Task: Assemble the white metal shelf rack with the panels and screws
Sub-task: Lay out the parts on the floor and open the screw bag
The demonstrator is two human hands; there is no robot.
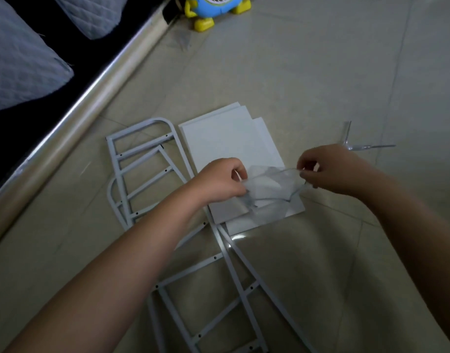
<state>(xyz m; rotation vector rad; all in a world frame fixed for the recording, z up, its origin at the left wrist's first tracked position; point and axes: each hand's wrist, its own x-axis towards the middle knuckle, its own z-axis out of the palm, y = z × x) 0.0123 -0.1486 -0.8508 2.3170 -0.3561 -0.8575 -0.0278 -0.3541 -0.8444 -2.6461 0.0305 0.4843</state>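
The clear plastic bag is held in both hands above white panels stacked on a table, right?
Not quite. The head view shows the white panels stacked on the tiled floor, not a table. The left hand and right hand do both hold the clear plastic bag above them.

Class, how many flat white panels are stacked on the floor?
3: top panel, second panel showing at its far edge, third panel offset right. More may hide underneath.

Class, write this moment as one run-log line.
stage: unpacking | left hand: grips plastic bag | right hand: pinches bag edge | panels: stacked on floor | side frames: unassembled
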